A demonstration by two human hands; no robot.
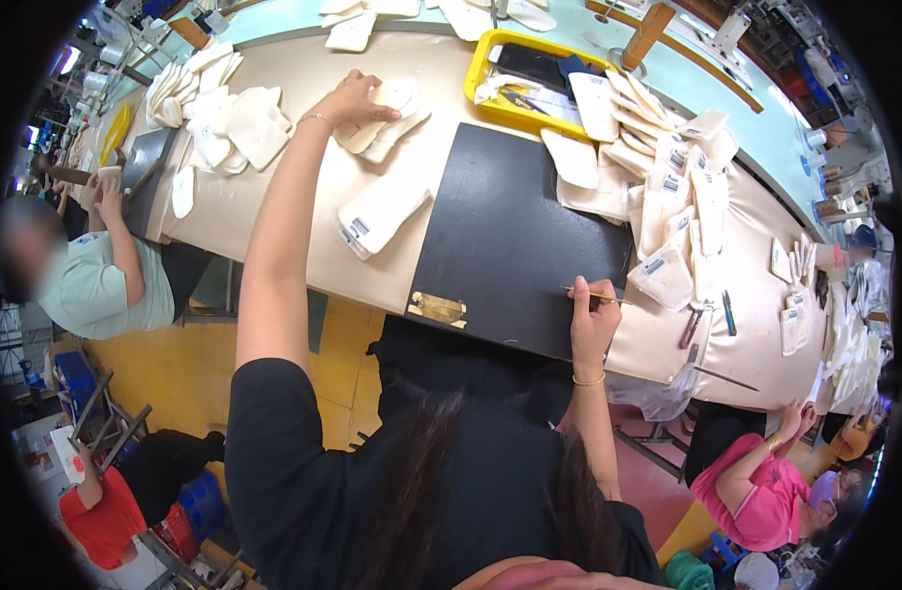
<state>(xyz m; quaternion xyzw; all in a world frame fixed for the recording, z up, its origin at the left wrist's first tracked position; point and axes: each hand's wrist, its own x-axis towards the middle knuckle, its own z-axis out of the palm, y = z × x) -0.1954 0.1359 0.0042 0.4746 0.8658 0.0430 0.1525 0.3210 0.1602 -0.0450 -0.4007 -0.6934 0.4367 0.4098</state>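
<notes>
My left fingers [383, 112], spread over pale cut pieces [403, 95] on the beige surface [441, 61], left of the black board [515, 211]; my right fingers [581, 294], pinching a slender tool [605, 297] over that board; apparent step, handling pieces; next move probably needing one separated.
</notes>
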